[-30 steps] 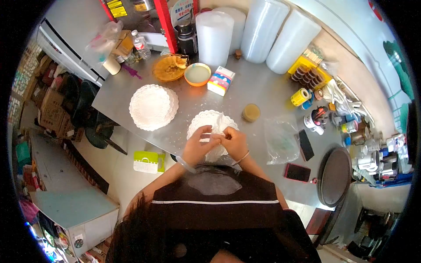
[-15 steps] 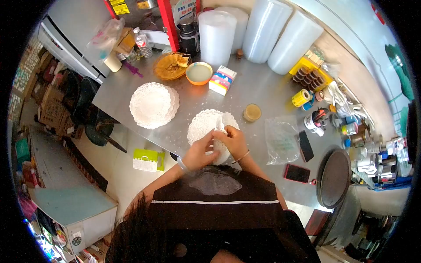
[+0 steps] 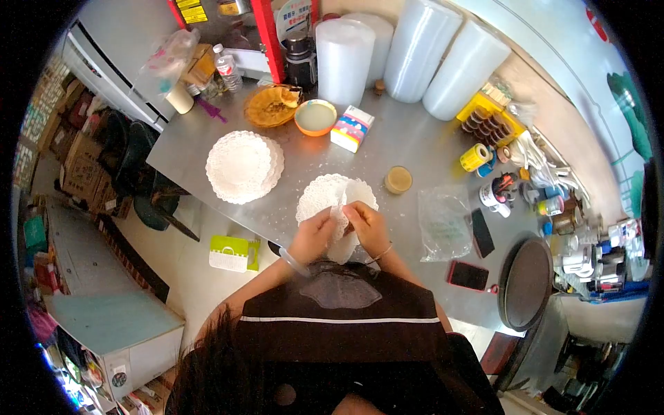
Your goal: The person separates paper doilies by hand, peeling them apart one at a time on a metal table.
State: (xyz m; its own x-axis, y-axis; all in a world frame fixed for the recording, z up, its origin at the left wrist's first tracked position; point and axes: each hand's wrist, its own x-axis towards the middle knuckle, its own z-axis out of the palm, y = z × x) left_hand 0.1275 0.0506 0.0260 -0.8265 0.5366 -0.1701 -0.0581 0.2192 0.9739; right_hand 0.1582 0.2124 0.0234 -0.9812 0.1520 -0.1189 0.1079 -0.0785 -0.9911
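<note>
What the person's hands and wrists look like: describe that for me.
The left hand is ungloved, with a thick, pale, smooth bangle at its wrist. The right hand is ungloved too, with a thin bracelet. No sleeve reaches either wrist.

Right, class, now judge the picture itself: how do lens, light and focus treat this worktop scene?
Head view: wide lens, black curved borders, walls bowing at the edges; soft sheen on the metal tabletop; bright glints on the plastic bag; fine detail in the white paper between left hand and right hand hard to make out.
</note>
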